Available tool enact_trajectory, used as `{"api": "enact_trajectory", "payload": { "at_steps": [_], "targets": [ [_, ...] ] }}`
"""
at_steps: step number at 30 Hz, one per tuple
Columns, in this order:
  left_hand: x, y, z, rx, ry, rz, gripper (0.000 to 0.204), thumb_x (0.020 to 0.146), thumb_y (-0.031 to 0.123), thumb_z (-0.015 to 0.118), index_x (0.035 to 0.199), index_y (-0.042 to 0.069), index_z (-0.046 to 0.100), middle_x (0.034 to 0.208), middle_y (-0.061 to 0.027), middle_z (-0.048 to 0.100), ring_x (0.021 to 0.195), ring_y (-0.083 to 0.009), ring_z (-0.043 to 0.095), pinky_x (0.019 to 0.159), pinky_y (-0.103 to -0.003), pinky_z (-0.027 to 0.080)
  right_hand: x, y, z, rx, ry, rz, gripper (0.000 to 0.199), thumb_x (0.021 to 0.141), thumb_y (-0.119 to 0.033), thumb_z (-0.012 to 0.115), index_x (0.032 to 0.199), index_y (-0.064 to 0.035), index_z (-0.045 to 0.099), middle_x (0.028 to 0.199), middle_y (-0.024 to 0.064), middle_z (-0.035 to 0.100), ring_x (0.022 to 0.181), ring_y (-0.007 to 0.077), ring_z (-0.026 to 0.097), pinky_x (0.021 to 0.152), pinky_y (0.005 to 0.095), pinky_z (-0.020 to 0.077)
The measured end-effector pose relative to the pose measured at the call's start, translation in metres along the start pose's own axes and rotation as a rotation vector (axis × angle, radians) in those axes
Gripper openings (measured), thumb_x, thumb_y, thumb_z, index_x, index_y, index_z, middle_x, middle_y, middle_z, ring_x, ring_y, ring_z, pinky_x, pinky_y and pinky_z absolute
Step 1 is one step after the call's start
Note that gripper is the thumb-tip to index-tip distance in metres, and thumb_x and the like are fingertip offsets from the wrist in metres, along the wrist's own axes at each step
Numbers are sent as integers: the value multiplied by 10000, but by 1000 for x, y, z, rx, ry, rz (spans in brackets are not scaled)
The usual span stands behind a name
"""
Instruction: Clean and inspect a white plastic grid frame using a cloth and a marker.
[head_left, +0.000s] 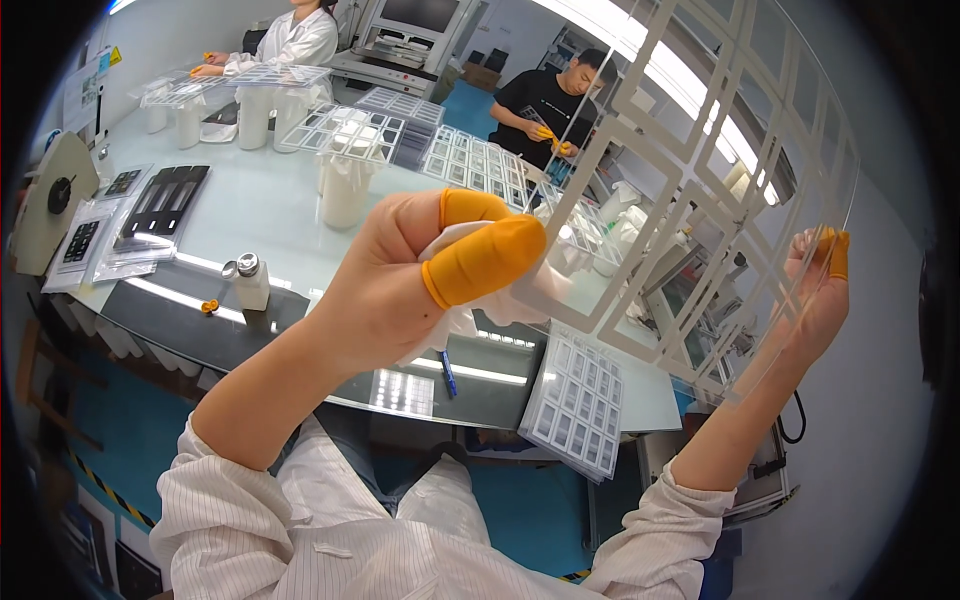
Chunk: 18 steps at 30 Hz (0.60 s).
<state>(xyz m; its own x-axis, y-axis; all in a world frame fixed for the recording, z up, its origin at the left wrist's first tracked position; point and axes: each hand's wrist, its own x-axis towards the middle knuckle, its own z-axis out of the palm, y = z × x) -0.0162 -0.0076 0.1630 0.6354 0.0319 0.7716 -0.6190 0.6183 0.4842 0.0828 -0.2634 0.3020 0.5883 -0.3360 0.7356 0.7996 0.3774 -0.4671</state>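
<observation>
At far left on the table (280, 200), a round tape reel (55, 195) and black component trays (160, 205) in clear bags are seen; just right of them a small white bottle with a metal cap (250, 282) stands upright near the front edge.

The left hand (400, 275) is raised above the table. Orange finger cots (480, 262) are worn on thumb and forefinger, and a white wipe (470, 300) is pinched between them; the grip is closed tight on the cloth, which is pressed against the lower left edge of a large clear sheet printed with white square frames (700, 170).

The sheet is held up in the air, tilted, well above the table, between both hands. A blue pen (448, 374) and a tray of small squares (578, 405) lie on the table below it.

The right hand (815, 295) is set against the sheet's right edge, an orange cot on a fingertip; the fingers are curled round the edge, so the grip is closed on the sheet.

Behind, stacked trays on white stands (345, 150) are noted, and two other people are at work at the far side
</observation>
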Motion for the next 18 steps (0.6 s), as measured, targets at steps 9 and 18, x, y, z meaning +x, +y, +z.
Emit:
{"api": "enact_trajectory", "payload": {
  "at_steps": [9,18],
  "targets": [
    [2,0,6,546,9,203,170,798,146,565,861,-12,563,681,9,541,582,-25,452,508,-170,366,21,3,-27,-20,-132,25,205,828,-127,476,919,53,515,800,104,524,772,170,536,849,336,418],
    [12,3,23,529,139,226,212,791,131,562,955,-2,541,795,-65,592,688,-102,578,613,-214,479,-16,40,-30,211,-303,482,228,794,-71,479,978,63,463,889,147,510,758,214,525,668,284,433]
  ]
}}
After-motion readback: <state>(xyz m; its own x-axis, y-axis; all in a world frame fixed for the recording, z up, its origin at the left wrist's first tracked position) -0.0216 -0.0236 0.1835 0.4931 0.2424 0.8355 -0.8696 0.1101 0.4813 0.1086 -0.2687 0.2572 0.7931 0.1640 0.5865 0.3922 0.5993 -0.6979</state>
